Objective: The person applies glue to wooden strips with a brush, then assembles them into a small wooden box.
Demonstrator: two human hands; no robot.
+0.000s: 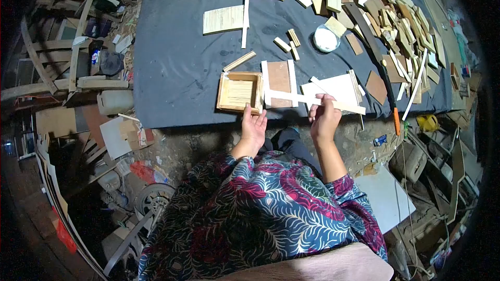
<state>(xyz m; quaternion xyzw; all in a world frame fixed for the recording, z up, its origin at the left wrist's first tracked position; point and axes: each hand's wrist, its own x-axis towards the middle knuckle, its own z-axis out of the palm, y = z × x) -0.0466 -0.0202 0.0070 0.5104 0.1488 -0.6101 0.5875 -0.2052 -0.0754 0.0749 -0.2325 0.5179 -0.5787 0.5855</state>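
Observation:
A small open-topped wooden box [240, 93] sits near the front edge of the cloth-covered table [174, 73]. My left hand [253, 130] grips its front right corner, with one finger over the rim. In my right hand [325, 119] is a long pale wooden strip [346, 106], pinched between thumb and fingers; its left end reaches toward the box. Under the strip lies a brown panel [278, 78] with pale strips along two sides. To the right of that panel rests a white board [336, 87], partly hidden by my right hand.
A short wood stick [239, 61] lies behind the box. Several small blocks [283, 45] lie near a tub of white paste [326, 38]. Wood offcuts [411, 31] are heaped at the right, beside a dark saw-like tool with an orange handle [397, 121]. A grained board [224, 20] lies farther back.

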